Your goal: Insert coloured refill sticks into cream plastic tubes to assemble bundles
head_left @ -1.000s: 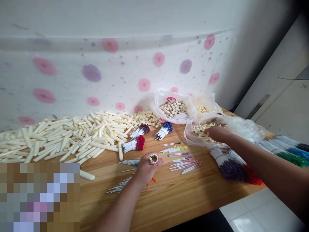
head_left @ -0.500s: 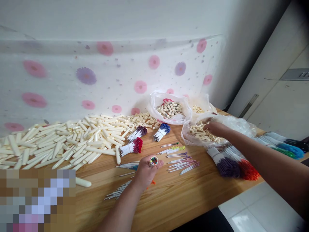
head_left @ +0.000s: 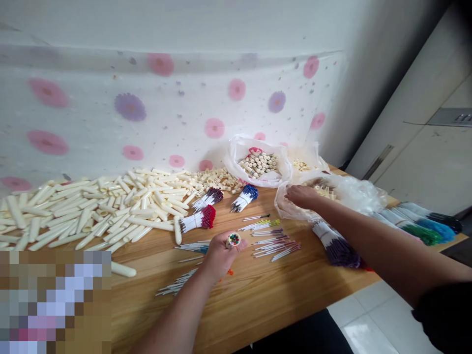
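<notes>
My left hand (head_left: 220,256) is wrapped round an upright cream pen barrel (head_left: 233,240) above the table, its open end towards me and the many-coloured tips of several refills showing inside. My right hand (head_left: 303,196) is over the near left side of a clear plastic bag (head_left: 283,210) of small cream plastic parts (head_left: 324,191). Its fingers are bent together, and whatever they may hold is hidden. Close to my left hand lie loose refills with pink ends (head_left: 275,246), yellow ends (head_left: 271,223) and blue ends (head_left: 193,247).
Cream pen tubes (head_left: 121,206) are heaped along the back left. Banded refill bundles, red (head_left: 199,219) and blue (head_left: 245,197), lie mid-table. Purple refills (head_left: 337,248) are under my right forearm. Another plastic bag (head_left: 236,162) holds pen parts by the wall.
My right hand has moved left from the middle of the bag of cream parts to its near left edge. My left hand still holds the pen barrel in about the same place.
</notes>
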`<state>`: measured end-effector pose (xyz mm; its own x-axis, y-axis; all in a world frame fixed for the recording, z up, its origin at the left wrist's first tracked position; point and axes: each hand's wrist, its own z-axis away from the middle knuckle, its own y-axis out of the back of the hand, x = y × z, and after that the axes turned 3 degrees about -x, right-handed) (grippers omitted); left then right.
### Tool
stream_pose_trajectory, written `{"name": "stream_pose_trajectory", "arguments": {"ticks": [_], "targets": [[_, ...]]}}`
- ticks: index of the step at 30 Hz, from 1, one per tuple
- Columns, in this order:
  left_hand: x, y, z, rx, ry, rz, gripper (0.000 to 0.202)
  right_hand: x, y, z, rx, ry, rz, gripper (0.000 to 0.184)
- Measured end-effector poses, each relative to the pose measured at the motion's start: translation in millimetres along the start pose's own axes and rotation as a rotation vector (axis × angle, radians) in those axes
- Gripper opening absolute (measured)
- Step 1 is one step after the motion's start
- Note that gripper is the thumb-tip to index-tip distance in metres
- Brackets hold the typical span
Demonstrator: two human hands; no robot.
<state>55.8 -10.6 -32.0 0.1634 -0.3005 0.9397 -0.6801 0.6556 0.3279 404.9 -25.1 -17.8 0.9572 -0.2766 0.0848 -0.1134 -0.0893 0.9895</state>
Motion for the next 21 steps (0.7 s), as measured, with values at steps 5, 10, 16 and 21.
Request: {"name": "stream_pose_trajectory", "arguments": {"ticks": [5, 10, 16, 21], "targets": [[1.3, 1.3, 0.5, 0.011, -0.022, -0.009, 0.034, 5.1, -0.4, -9.1, -0.176, -0.047, -0.01, 0.03], [3.8, 0.6, 0.2, -0.012, -0.04, 0.009, 0.035, 7.4, -3.6, -11.2, -0.281, -0.077, -0.002, 0.019], [2.4, 0.9, 0.3, -0.003, -0.042, 0.05, 0.037, 2.6, -13.4, -12.4, -0.319, -0.096, 0.008, 0.017], [1.7, 1.9, 0.8, 0.012, -0.052, 0.064, 0.037, 4.7, -9.6, -8.2, -0.328, -0.087, 0.008, 0.019]]}}
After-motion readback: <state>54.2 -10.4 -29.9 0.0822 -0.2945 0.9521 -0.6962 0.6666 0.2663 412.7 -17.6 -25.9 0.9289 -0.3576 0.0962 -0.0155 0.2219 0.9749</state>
